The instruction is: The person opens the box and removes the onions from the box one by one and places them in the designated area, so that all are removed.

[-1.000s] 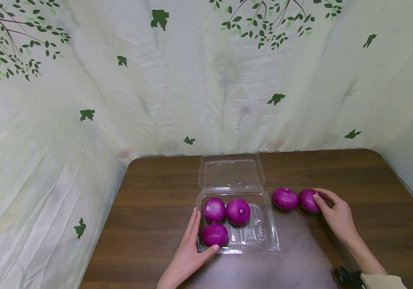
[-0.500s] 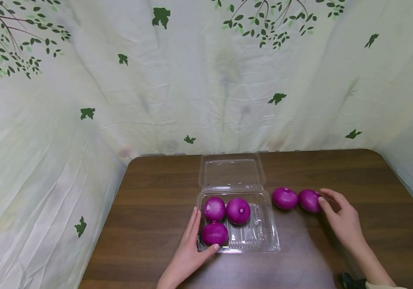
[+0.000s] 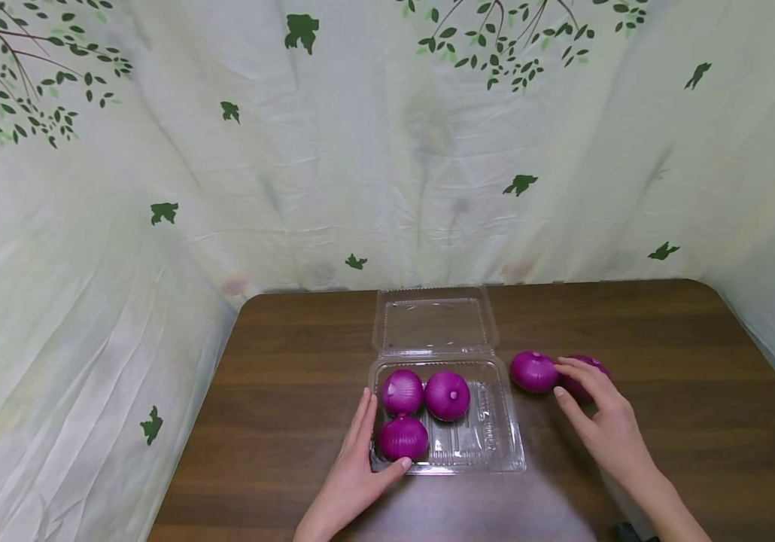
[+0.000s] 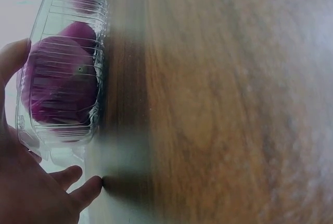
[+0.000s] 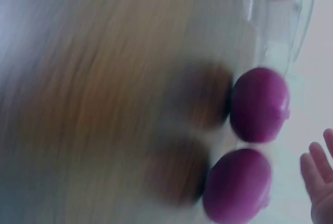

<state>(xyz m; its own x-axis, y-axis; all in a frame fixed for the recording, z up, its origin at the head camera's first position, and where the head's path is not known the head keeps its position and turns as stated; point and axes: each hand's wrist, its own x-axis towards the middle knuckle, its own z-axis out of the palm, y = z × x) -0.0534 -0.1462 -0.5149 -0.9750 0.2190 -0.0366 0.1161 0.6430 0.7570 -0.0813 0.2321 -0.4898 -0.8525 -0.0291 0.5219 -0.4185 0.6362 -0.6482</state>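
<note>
A clear plastic clamshell container lies unfolded on the table with three red onions in it: one back left, one back right, one front left. My left hand rests against its front left corner, fingers straight along the side and thumb on the front edge. Two more red onions sit to the container's right, a nearer one and a farther one partly hidden by my right hand. That hand hovers with fingers spread, apart from the onions in the right wrist view.
The container's lid lies back toward the rear edge of the brown wooden table. White cloth printed with leaves hangs behind and along the sides.
My right hand first touches the farther onion, draws off it to the right, then moves left over it toward the nearer onion. The left hand and the container stay put.
</note>
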